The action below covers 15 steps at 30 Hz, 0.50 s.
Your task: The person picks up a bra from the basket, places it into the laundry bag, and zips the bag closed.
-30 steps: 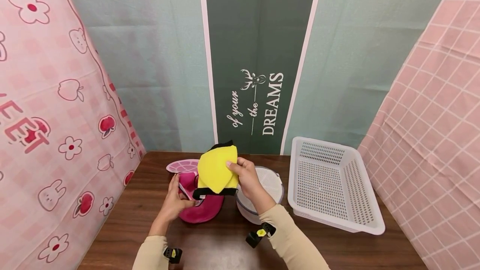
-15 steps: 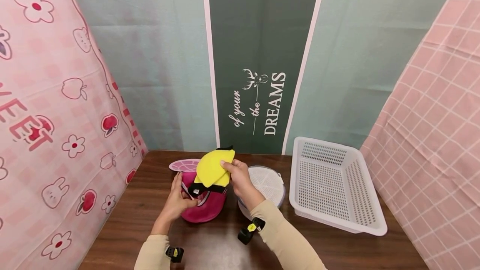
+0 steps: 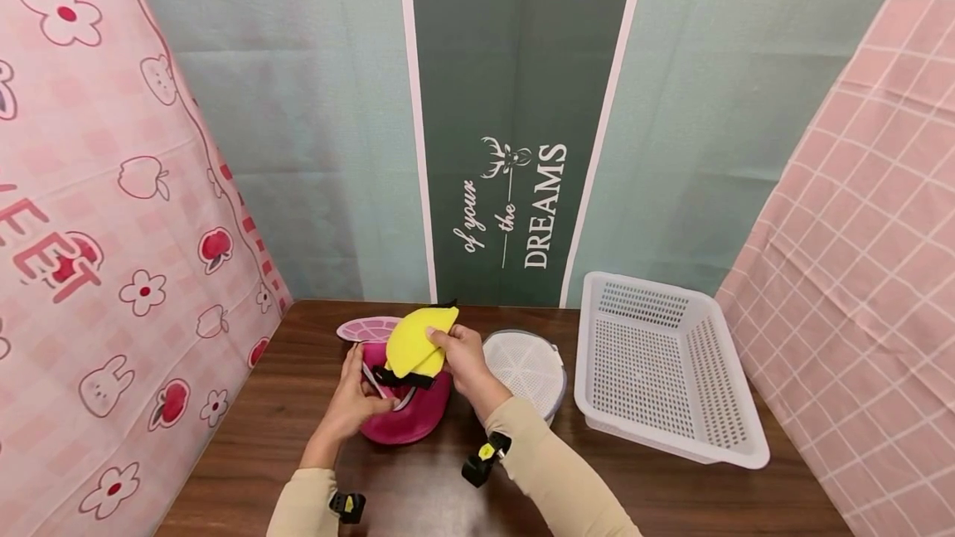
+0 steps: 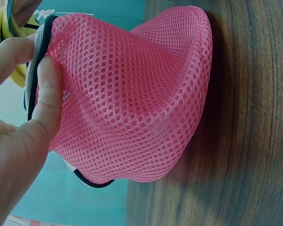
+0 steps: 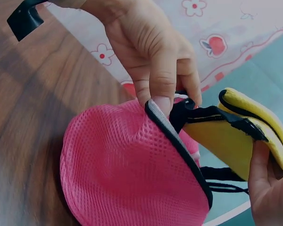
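1. With my left hand (image 3: 353, 398), in the head view, I pinch one pink mesh bag (image 3: 409, 429) resting on the table (image 3: 440, 491); my right hand (image 3: 464, 359) grips a folded yellow piece (image 3: 412, 344) at its opening.
2. Left wrist view shows my left hand holding the bag's dark edging (image 4: 33, 92).
3. Right wrist view shows black straps (image 5: 221, 173) between bag and yellow piece.
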### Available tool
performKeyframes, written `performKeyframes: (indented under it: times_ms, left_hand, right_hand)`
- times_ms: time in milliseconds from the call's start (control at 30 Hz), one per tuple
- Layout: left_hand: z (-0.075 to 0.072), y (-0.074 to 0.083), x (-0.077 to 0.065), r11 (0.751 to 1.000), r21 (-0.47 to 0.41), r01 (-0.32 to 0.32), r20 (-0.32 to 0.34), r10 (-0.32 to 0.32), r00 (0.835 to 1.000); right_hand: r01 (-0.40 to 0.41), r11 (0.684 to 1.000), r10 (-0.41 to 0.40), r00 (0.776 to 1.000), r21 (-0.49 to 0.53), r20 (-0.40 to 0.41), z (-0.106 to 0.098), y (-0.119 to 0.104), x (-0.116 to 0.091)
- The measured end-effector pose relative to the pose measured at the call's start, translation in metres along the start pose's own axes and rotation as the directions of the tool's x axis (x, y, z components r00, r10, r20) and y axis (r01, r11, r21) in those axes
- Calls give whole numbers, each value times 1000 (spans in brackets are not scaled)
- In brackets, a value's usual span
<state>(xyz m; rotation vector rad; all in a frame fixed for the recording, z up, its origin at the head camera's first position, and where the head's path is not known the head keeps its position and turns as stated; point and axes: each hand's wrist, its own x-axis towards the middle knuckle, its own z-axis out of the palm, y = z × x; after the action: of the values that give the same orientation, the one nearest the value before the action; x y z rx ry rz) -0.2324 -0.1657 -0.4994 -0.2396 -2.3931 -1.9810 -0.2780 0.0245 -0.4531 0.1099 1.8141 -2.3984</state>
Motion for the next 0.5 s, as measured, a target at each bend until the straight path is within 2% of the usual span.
performKeyframes:
  times_ms: [33, 133, 233, 267, 367, 500]
  left_hand:
    - [0, 0, -1, 999, -9, -33, 6, 33, 999]
    - [0, 1, -2, 998, -11, -60, 11, 60, 998]
    - [0, 3, -2, 1000, -6, -10, 15, 10, 1000]
    - [1, 3, -2, 1000, -2, 28, 10, -28, 1000]
    - [1, 5, -1, 996, 6, 89, 19, -89, 996]
    - [2, 5, 1, 994, 39, 99, 18, -100, 995]
  right_hand:
    - [-5, 1000, 5, 1000, 3, -2, 1, 1, 1]
    - [-15, 1000, 15, 1000, 8, -12, 3, 4, 1]
    - [2, 999, -4, 999, -33, -34, 7, 5, 2]
    - [6, 999, -9, 999, -48, -46, 8, 6, 2]
    - [26, 993, -35, 996, -113, -78, 12, 6, 3]
    - [47, 984, -67, 992, -171, -107, 18, 7, 5]
